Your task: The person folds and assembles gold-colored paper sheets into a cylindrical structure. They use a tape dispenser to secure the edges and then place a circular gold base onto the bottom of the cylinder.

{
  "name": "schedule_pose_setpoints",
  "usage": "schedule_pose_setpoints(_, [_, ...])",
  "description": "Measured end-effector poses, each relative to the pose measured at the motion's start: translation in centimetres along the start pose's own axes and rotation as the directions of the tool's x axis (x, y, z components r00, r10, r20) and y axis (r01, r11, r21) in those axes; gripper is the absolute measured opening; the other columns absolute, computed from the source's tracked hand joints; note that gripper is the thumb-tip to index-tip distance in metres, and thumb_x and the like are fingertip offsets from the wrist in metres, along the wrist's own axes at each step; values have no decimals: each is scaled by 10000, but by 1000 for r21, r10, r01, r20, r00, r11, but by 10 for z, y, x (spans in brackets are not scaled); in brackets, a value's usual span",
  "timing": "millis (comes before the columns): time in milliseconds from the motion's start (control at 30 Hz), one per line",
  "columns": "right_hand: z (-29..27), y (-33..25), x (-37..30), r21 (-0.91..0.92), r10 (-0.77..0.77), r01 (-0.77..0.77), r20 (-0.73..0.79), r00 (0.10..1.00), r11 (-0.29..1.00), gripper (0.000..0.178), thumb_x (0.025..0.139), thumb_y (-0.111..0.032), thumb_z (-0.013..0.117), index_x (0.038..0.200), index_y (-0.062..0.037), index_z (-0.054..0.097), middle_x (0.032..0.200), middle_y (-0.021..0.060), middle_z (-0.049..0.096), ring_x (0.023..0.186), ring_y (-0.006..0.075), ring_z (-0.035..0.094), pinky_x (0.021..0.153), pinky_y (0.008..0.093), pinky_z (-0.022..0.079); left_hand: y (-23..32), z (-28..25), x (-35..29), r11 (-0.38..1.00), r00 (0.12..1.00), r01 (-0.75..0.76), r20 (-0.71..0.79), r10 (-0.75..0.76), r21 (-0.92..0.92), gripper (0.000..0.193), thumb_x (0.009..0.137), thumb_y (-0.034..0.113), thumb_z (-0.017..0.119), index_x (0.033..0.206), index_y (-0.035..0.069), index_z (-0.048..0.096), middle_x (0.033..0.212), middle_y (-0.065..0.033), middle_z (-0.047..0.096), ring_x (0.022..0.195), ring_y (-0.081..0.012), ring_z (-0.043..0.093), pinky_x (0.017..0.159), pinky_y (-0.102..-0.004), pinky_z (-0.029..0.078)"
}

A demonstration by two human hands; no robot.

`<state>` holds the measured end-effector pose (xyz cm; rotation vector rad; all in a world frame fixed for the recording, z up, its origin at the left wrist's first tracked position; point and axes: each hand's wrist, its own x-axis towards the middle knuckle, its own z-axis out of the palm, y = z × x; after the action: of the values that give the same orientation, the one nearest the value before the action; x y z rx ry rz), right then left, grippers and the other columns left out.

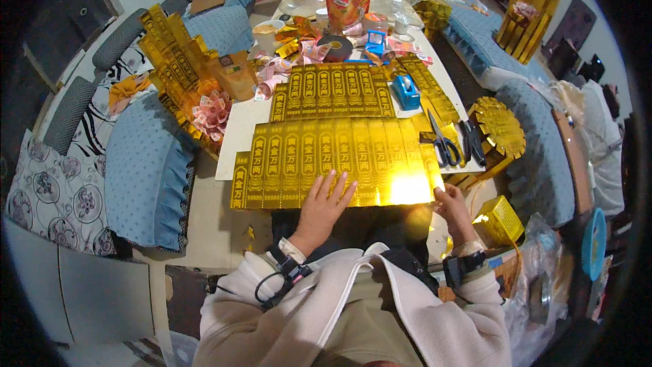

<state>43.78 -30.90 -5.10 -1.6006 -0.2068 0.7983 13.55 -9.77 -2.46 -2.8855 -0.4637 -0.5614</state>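
A wide shiny gold sheet, made of upright printed strips side by side, lies along the near edge of the table. My left hand rests flat on its lower edge, fingers spread and holding nothing. At the sheet's lower right corner my right hand is closed, thumb and fingers pinching the end strip. Bright glare covers the gold next to that hand. Behind lies a second gold sheet of similar strips. Black-handled scissors and a blue tape dispenser lie to the right.
A dark-handled tool lies beside the scissors. Farther back are a red food pouch, cups and crumpled wrappers. Tall gold paper stacks with a pink paper flower stand left. Right of the table are a round gold paper piece and a blue-covered seat.
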Motion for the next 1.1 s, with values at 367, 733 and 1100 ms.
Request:
schedule_pose_setpoints(367, [-1, -27, -15, 143, 107, -176, 395, 912, 974, 392, 1022, -395, 661, 1316, -136, 651, 1227, 6, 703, 1010, 143, 659, 877, 347, 538, -15, -2, 4, 994, 972, -75, -218, 91, 81, 473, 970, 171, 582, 1440, 120, 590, 1465, -108, 601, 1359, -325, 568, 1151, -456, 443])
schedule_pose_setpoints(733, [-1, -41, -21, 198, 23, -180, 606, 795, 964, 562, 1086, -442, 522, 1490, -52, 524, 1451, 76, 621, 1315, 208, 601, 1082, 389, 498, -25, -15, -7, 979, 934, -197, -292, 204, 53, 345, 960, 142, 644, 1300, 93, 682, 1335, -88, 702, 1273, -291, 653, 1054, -419, 533])
schedule_pose_setpoints(1100, [-6, -21, -14, 133, 101, -265, 696, 711, 955, 657, 1014, -363, 669, 1528, -10, 462, 1490, 125, 582, 1347, 250, 585, 1146, 414, 453, -13, -4, -52, 979, 959, -189, -201, 200, 76, 357, 995, 201, 601, 1346, 189, 667, 1410, -16, 664, 1343, -211, 592, 1169, -390, 385])
